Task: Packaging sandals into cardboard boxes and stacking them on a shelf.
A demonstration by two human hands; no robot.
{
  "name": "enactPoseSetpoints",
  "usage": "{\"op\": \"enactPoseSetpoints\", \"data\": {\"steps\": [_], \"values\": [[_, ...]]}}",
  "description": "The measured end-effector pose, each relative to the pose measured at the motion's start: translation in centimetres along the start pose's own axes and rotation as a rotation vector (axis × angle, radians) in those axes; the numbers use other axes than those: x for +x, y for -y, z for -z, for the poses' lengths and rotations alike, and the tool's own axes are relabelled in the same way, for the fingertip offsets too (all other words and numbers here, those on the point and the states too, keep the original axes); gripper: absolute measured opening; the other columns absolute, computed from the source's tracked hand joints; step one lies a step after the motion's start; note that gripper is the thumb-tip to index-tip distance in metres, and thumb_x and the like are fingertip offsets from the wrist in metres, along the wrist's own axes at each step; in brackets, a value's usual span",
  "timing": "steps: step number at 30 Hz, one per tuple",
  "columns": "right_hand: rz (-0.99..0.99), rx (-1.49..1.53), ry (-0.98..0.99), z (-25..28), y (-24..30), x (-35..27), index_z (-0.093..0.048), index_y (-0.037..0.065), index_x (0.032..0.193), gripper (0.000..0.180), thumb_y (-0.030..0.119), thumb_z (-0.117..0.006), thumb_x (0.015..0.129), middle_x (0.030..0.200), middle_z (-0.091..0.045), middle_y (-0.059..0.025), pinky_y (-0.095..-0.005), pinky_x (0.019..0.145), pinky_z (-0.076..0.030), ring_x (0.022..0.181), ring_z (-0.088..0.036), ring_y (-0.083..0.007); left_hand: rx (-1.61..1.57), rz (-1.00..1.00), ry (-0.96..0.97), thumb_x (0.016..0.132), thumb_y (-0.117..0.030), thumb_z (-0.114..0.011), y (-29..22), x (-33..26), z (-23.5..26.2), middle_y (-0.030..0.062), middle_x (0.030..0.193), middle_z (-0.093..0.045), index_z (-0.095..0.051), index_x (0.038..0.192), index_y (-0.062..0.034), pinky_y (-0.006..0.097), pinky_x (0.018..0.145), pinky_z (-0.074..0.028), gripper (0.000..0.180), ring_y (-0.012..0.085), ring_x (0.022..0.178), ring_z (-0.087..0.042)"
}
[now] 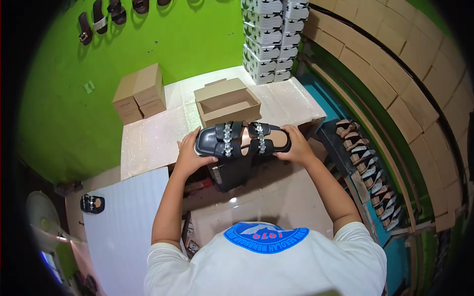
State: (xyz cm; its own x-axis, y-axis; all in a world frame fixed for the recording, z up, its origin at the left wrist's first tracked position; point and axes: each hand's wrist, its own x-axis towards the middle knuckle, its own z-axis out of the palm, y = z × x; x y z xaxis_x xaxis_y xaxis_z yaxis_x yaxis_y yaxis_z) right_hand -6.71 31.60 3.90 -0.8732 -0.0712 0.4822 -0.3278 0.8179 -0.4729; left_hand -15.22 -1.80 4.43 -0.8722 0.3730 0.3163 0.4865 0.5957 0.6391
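Note:
I hold a pair of black sandals [242, 139] with sparkly straps, pressed together side by side, above the near edge of a light table [148, 143]. My left hand [189, 153] grips the toe end. My right hand [296, 144] grips the heel end. An open brown cardboard shoebox [226, 102] sits on the table just beyond the sandals, its inside showing nothing.
Two closed brown boxes [139, 92] stand at the table's far left. White shoeboxes [270, 37] are stacked at the back. A row of sandals [368, 170] lines a shelf to the right. A single black sandal [92, 203] lies on the floor left, by a white sheet [128, 227].

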Motion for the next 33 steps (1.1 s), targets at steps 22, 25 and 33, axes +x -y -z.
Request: {"op": "enactPoseSetpoints", "data": {"steps": [22,25,33], "values": [[-0.026,0.117,0.392,-12.5,-21.2,24.4,-0.049,0.000,0.113,0.078,0.033,-0.079,0.049,0.111,-0.052,-0.0190,-0.0390,0.095,-0.036,0.107,-0.047,-0.0327,0.154,0.415,0.126,0.039,-0.048,-0.081,13.7,21.2,-10.3,0.0181,0.124,-0.047,-0.048,0.121,-0.0068,0.059,0.102,-0.004,0.098,0.0327,0.125,-0.031],[-0.038,0.093,0.452,-13.8,-21.9,25.3,-0.048,0.000,0.113,0.078,0.035,-0.078,0.049,0.112,-0.051,-0.0187,-0.0426,0.099,-0.032,0.110,-0.046,-0.0329,0.161,0.462,0.151,0.037,-0.051,-0.081,14.1,21.3,-10.7,0.0178,0.123,-0.048,-0.048,0.120,-0.0055,0.060,0.102,-0.003,0.101,0.0362,0.128,-0.025],[0.047,-0.042,0.513,-16.2,-22.3,25.9,-0.052,0.004,0.112,0.079,0.042,-0.078,0.048,0.123,-0.045,-0.0187,-0.0596,0.103,-0.007,0.127,-0.027,-0.0381,0.436,0.459,0.204,0.036,-0.048,-0.083,14.4,20.7,-11.3,0.0208,0.143,-0.015,-0.045,0.123,-0.0071,0.061,0.101,-0.004,0.103,0.0426,0.130,-0.013]]}}
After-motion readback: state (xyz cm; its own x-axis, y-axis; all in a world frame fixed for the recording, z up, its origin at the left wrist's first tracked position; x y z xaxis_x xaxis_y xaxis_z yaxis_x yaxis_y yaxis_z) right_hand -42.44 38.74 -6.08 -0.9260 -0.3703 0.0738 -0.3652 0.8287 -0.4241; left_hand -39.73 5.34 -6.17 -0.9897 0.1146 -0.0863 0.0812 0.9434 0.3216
